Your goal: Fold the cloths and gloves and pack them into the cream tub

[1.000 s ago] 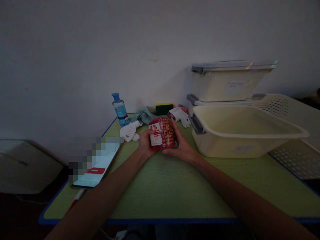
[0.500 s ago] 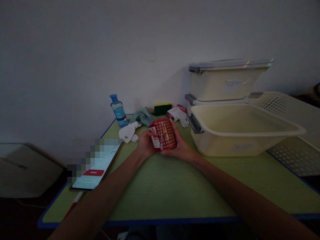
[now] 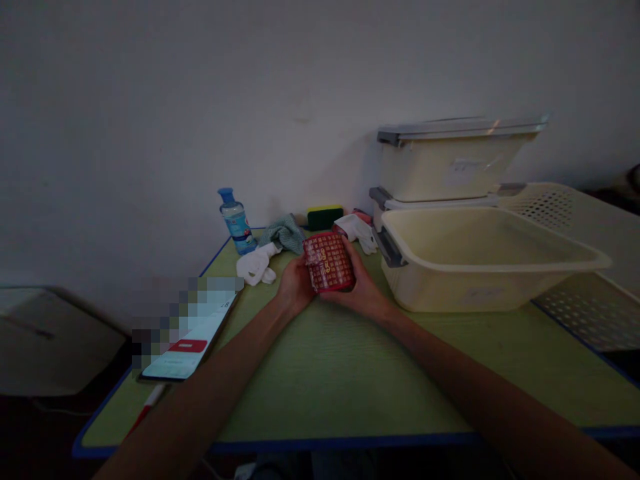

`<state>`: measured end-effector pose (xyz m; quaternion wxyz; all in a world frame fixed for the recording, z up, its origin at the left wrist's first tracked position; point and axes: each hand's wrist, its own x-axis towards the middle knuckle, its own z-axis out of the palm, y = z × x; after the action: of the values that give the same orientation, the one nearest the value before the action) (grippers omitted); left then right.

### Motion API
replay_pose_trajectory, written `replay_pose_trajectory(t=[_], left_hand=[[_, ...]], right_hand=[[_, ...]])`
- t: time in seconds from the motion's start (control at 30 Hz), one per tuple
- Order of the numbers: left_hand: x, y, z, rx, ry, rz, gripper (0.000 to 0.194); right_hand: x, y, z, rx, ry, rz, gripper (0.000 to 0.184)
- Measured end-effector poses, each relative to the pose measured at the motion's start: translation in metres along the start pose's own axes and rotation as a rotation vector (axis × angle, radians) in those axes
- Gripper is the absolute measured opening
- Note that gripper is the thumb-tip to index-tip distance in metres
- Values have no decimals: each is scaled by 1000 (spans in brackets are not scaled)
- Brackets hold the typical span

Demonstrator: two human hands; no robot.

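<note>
Between my two hands is a red package (image 3: 330, 263) with a gold repeating pattern and a shiny surface; its exact kind I cannot tell. My left hand (image 3: 296, 285) grips its left side, with the fingers partly hidden behind it. On the right side my right hand (image 3: 363, 285) is wrapped round it, thumb near the bottom. The package is held above the green table (image 3: 350, 373). Behind it lie a white cloth (image 3: 256, 265), a grey-green cloth (image 3: 284, 233), a green and yellow sponge (image 3: 325, 218) and a white glove-like cloth (image 3: 357, 229).
A cream basin (image 3: 465, 287) stands right of my hands, with a lidded box (image 3: 445, 167) stacked behind it and a perforated basket (image 3: 590, 227) beyond. At left are a blue bottle (image 3: 237, 223), a tablet-like screen (image 3: 195, 337) and a red-and-white pen-like object (image 3: 150, 403).
My hands have turned the package, so the white label on its left side no longer shows and the patterned face fronts me. The other things stay in place.
</note>
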<state>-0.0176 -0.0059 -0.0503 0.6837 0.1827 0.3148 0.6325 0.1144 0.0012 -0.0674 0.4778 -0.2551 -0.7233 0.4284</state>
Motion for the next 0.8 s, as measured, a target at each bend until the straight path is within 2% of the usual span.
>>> replay_pose_trajectory(t=[0.13, 0.23, 0.3, 0.4, 0.5, 0.6, 0.7, 0.8], left_hand=[[2, 2, -4, -5, -50, -39, 41], [-2, 5, -6, -13, -103, -77, 65], [-5, 6, -6, -7, -126, -81, 72], [-8, 5, -4, 19, -147, -45, 66], [-6, 3, -4, 49, -151, -33, 57], [-3, 2, -5, 66, -140, -55, 58], [-1, 4, -6, 54, -139, -76, 58], [-2, 7, -5, 21, -135, -92, 56]], right_hand=[[-2, 0, -1, -25, -71, -17, 108], [-4, -1, -4, -38, -84, -23, 91], [-4, -3, -5, -19, -87, -22, 76], [-5, -5, -6, -4, -97, -23, 68], [-5, -7, -6, 21, -102, -15, 74], [-5, -7, -5, 109, -91, 33, 84], [-4, -7, -5, 183, -95, 88, 80], [-3, -7, -5, 187, -92, 68, 81]])
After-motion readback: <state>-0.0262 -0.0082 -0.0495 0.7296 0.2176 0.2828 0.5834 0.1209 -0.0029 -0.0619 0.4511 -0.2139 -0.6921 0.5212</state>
